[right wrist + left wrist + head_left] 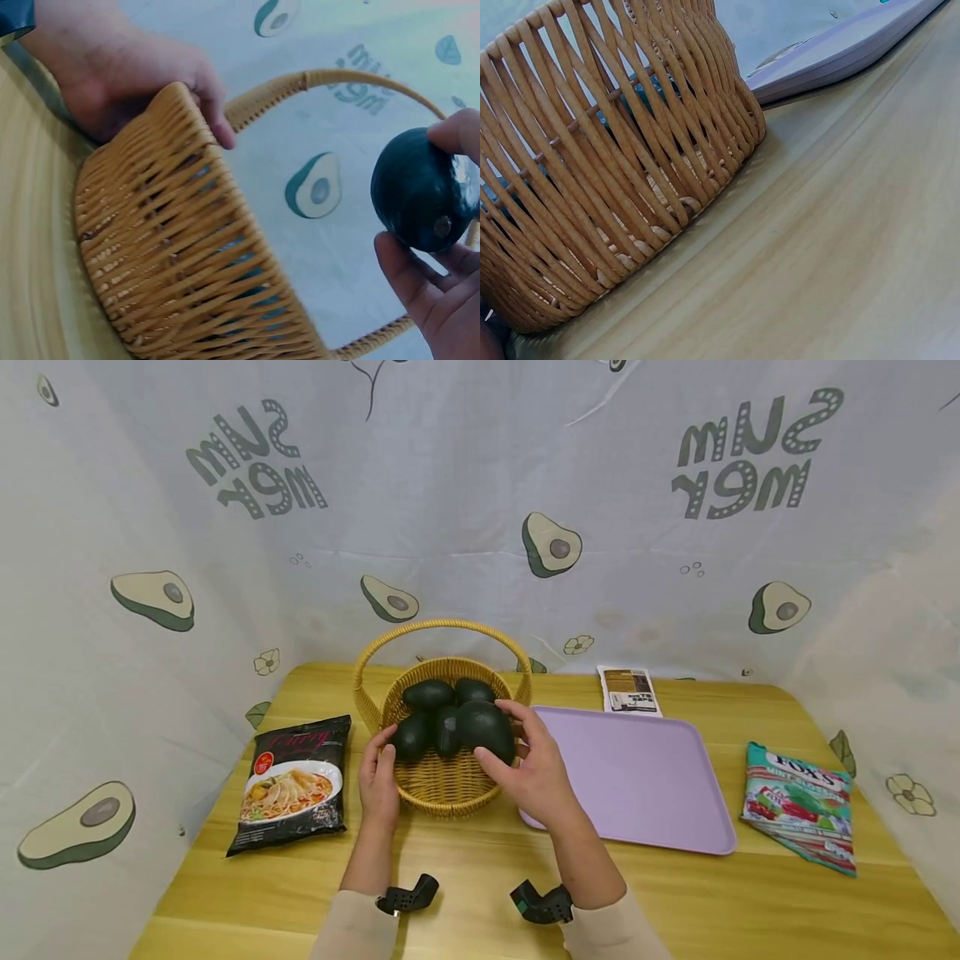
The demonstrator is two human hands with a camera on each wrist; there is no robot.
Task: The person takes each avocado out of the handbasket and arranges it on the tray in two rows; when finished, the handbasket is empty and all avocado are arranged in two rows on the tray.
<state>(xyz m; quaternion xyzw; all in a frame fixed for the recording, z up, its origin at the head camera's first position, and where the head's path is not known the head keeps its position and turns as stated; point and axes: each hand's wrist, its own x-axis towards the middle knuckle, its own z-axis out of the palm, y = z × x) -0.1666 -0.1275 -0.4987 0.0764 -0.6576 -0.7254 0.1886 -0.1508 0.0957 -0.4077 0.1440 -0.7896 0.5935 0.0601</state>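
Observation:
In the head view a yellow wicker basket (447, 787) with a tall arched handle stands on the table and holds several dark green avocados (428, 695). My left hand (378, 783) grips the basket's left rim; the right wrist view shows its thumb over the edge. Fingers and thumb of my right hand (536, 768) are curled round a larger dark avocado (417, 196), raised above the basket's right side. The left wrist view is filled mostly by the woven basket wall (622, 157), with that hand almost wholly out of frame.
Right of the basket lies a flat lilac tray (637, 777), a small white and brown packet (630, 690) behind it. A black noodle packet (294, 785) is at the left, a Fox's sweets bag (799, 806) at the far right. A printed curtain (465, 510) encloses the table.

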